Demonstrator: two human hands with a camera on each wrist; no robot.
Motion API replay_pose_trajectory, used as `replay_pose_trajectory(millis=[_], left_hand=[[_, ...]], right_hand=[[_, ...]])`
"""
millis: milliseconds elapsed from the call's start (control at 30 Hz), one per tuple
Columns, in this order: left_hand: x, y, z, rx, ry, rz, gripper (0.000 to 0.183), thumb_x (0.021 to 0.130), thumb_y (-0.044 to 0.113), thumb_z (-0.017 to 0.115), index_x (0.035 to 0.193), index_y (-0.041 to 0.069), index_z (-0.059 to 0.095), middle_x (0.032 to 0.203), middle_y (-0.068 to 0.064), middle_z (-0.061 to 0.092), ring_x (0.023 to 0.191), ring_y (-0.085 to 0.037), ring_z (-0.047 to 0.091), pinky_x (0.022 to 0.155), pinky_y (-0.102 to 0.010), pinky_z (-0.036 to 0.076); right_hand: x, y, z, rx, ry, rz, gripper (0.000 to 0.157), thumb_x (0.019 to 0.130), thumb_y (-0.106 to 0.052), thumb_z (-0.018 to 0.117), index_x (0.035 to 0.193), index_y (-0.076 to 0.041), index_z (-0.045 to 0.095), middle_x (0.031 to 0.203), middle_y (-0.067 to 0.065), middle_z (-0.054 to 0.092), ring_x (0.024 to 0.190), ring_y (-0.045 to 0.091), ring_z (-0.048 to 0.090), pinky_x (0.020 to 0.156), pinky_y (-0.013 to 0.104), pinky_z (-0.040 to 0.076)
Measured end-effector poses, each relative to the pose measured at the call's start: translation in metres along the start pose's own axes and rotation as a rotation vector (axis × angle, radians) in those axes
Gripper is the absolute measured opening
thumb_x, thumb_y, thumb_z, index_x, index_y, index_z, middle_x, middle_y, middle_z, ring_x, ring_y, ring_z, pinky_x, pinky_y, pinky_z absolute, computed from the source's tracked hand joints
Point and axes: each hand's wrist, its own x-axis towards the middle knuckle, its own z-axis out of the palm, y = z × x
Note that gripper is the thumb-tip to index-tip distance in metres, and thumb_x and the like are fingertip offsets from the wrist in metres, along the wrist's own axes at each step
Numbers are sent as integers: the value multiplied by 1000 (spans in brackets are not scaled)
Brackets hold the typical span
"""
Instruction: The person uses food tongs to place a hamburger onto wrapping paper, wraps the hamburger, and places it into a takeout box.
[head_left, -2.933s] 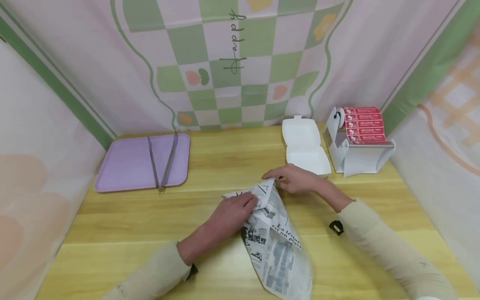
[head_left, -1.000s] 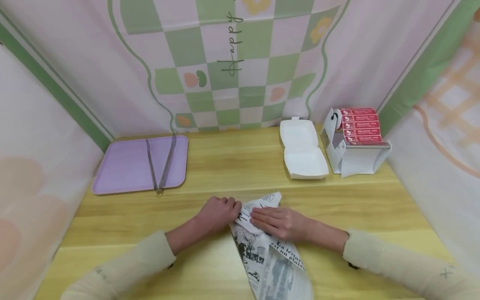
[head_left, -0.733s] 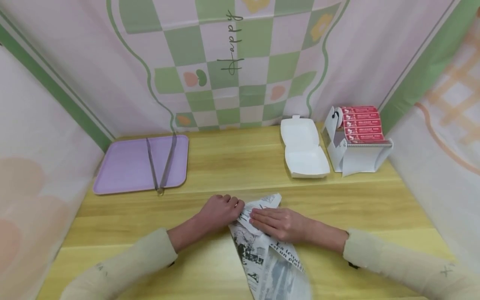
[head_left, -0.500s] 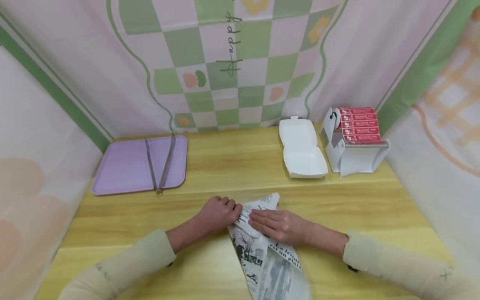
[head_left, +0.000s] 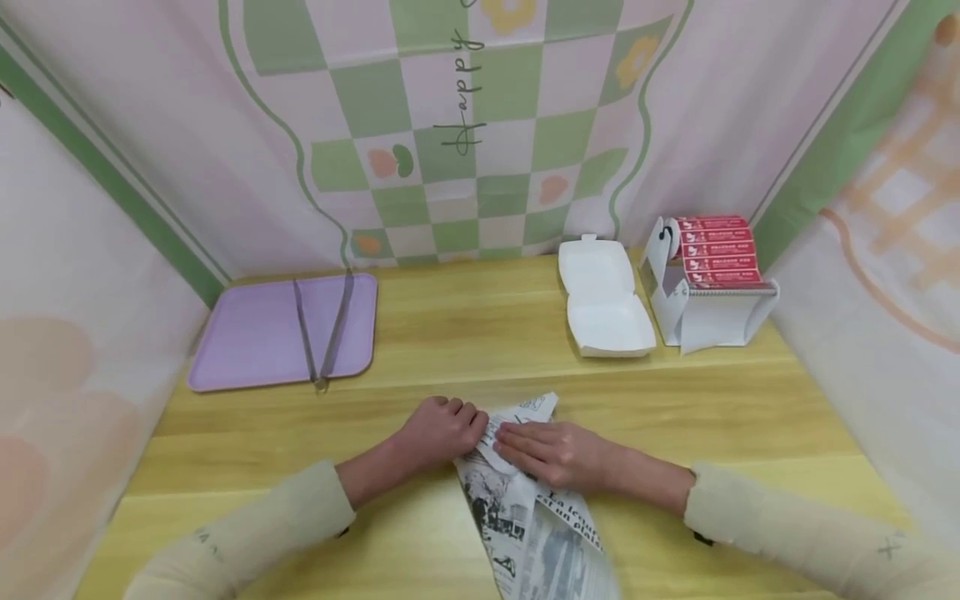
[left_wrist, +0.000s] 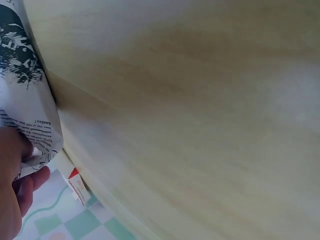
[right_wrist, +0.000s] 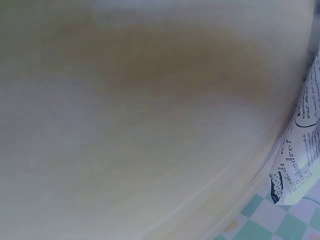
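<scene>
The left hand (head_left: 444,429) pinches the left edge of a folded newsprint sheet (head_left: 501,510) with curled fingers; the right hand (head_left: 562,457) rests on it just beside, fingers straight and together; the sheet lies between and beneath both sets of fingers, widening toward the person; beyond the right fingers, on the wooden tabletop (head_left: 465,329), sits an open white clamshell box (head_left: 611,323), a red label roll dispenser (head_left: 716,312) to its right; beyond and left of the left fingers, metal tongs (head_left: 327,358) lie on a purple tray (head_left: 247,337).
</scene>
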Motion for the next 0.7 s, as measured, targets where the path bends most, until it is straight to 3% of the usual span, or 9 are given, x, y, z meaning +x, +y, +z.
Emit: replay_pose_trajectory(millis=[133,233,300,367,467,500,600,700], left_hand=[[1,2,0,13,8,-33,47,102,2,24,76,15,61,66,5,67,55,-8,63,45,-20,46],[0,2,-2,-2,-20,-28,29,98,6,43,78,15,62,68,4,67,57,-8,65,47,-21,48],[-1,-1,-7,-43,-107,0,14,94,9,55,84,14,63,73,4,68,60,-9,65,49,-21,49],[-3,-5,-17,-109,-240,16,4,90,13,65,93,14,64,82,4,69,67,-9,66,54,-21,52],[-4,-7,-38,-238,-420,-3,25,87,17,70,111,14,62,103,2,70,89,-12,67,71,-23,56],[-4,-5,-45,-281,-443,-15,32,88,19,70,117,13,61,111,1,69,98,-13,67,79,-25,57],[-5,11,-59,-347,-390,-25,45,92,27,67,132,10,56,130,-4,64,115,-17,63,93,-29,55],[-8,29,-60,-337,-284,-43,39,96,28,64,130,9,57,128,-5,64,112,-17,63,91,-26,56]], right_hand=[[2,-4,0,11,2,37,40,105,-3,33,118,-2,71,115,14,73,109,24,71,91,29,57],[3,-6,-1,18,7,54,41,106,-3,31,117,-1,71,114,15,74,108,25,72,90,30,57],[4,-8,0,20,12,60,41,105,-3,31,117,-1,71,114,15,74,108,25,72,90,30,57],[5,-9,1,18,15,61,41,105,-3,32,117,-1,71,114,15,74,108,24,72,90,30,57],[5,-10,2,16,23,55,41,105,-3,32,116,-1,71,113,15,74,107,24,72,90,30,58],[5,-10,2,15,24,53,41,105,-3,32,116,-1,71,113,15,74,107,24,72,89,30,58],[5,-9,1,16,25,51,42,105,-2,31,114,-2,72,113,15,74,107,25,72,90,30,58],[4,-9,0,17,30,46,41,106,-2,32,114,-2,73,114,15,74,109,25,71,91,30,57]])
